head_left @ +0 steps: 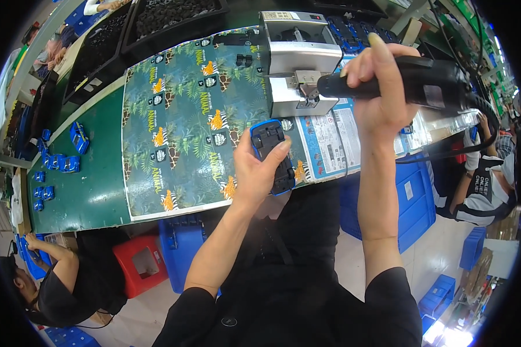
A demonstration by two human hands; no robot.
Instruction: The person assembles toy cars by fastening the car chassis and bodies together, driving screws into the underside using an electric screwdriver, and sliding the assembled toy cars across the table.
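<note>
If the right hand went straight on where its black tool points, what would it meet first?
Most likely the small metal block on the silver machine's front; the right hand's black tool points leftward at it. The tip looks close, but contact cannot be told from this view.

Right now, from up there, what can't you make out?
Head view: the toy car's far side, turned away in the left hand.
Head view: part of the black power tool, covered by the right hand.
Head view: whether its tip touches the metal machine; too small.
Head view: the black tray's far end, cut off by the upper edge.
</note>
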